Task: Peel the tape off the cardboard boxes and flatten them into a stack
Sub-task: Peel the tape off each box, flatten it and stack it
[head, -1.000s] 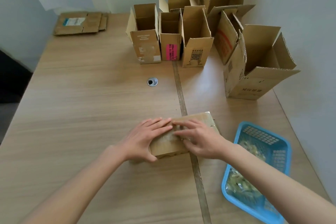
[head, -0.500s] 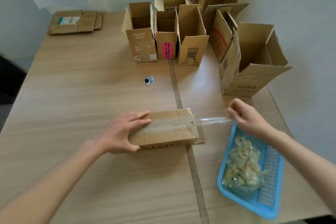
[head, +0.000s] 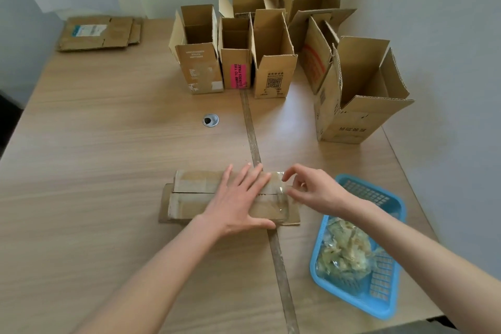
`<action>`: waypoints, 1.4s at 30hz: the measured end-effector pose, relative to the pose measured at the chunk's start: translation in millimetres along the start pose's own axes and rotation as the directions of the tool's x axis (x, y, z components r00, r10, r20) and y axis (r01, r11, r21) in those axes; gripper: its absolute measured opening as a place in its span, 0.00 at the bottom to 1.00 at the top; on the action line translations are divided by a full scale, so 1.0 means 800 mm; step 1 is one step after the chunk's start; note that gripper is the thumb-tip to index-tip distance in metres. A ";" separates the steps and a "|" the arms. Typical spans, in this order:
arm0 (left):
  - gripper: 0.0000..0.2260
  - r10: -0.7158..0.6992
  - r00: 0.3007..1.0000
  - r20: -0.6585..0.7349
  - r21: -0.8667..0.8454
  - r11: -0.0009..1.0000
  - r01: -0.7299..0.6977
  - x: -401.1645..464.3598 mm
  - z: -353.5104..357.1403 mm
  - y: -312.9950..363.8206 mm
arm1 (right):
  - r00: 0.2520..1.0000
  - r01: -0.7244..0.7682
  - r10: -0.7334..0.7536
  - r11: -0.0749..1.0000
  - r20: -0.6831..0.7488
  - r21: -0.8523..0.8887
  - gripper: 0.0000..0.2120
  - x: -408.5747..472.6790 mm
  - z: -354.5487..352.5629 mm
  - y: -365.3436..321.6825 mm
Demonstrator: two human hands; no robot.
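Note:
A small cardboard box [head: 189,192] lies on its side on the wooden table [head: 108,144], with its seam facing up. My left hand [head: 238,198] presses flat on top of it, fingers straight and spread. At the box's right end my right hand [head: 311,190] pinches clear tape [head: 282,192] that still clings to the cardboard. Several open boxes [head: 271,62] stand upright at the far side of the table. A stack of flattened cardboard [head: 100,32] lies at the far left corner.
A blue plastic basket [head: 385,304] holding crumpled peeled tape sits at the table's right front edge, close to my right forearm. A large open box [head: 357,95] stands at the right. A round cable hole [head: 210,120] is mid-table. Walls close off the far and right sides.
My right hand came back from pulling a tape strip out to the right and now pinches tape at the box's right end. My left hand slid rightward along the box top.

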State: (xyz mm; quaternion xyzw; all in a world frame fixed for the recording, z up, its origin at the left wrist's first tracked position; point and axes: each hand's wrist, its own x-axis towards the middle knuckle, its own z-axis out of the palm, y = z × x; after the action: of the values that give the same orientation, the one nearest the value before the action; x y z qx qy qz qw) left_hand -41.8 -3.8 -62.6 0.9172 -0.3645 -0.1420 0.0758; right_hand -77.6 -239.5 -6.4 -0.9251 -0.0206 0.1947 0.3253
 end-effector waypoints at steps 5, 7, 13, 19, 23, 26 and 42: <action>0.50 0.047 0.997 -0.062 0.031 0.998 -0.045 -0.005 0.017 -0.023 | 0.913 -0.260 0.303 0.948 -0.273 0.183 0.15 -0.018 -0.063 0.066; 0.50 0.041 0.997 -0.066 0.041 0.998 -0.038 -0.002 0.015 -0.021 | 0.864 -0.347 0.356 0.933 -0.357 0.090 0.15 -0.018 -0.073 0.083; 0.51 0.028 0.997 -0.076 0.019 0.999 -0.026 -0.003 0.019 -0.020 | 0.879 0.440 -0.476 0.810 0.003 -0.388 0.19 -0.023 0.000 0.004; 0.50 0.035 0.993 -0.115 0.000 0.999 -0.035 -0.006 0.019 -0.019 | 0.778 0.572 -0.624 0.660 0.070 -0.487 0.07 -0.023 0.056 0.022; 0.49 0.030 0.991 -0.134 -0.008 0.999 -0.031 -0.005 0.020 -0.018 | 0.761 0.578 -0.638 0.584 0.118 -0.570 0.09 -0.007 0.048 0.012; 0.48 0.054 0.989 -0.139 -0.025 0.998 -0.058 -0.006 0.020 -0.024 | 0.746 0.632 -0.631 0.571 0.212 -0.524 0.10 -0.001 0.042 0.007; 0.50 0.145 0.986 -0.087 0.005 0.989 -0.146 -0.003 0.012 -0.031 | 0.938 0.166 -0.155 0.986 -0.311 0.007 0.06 0.003 -0.055 0.037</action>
State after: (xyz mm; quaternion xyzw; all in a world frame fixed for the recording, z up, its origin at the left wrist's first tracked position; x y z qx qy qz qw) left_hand -30.5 15.4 -77.4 0.8934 -0.4267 -0.0960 0.1023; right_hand -61.4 -288.8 5.8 -0.9338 -0.0415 0.0206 0.3547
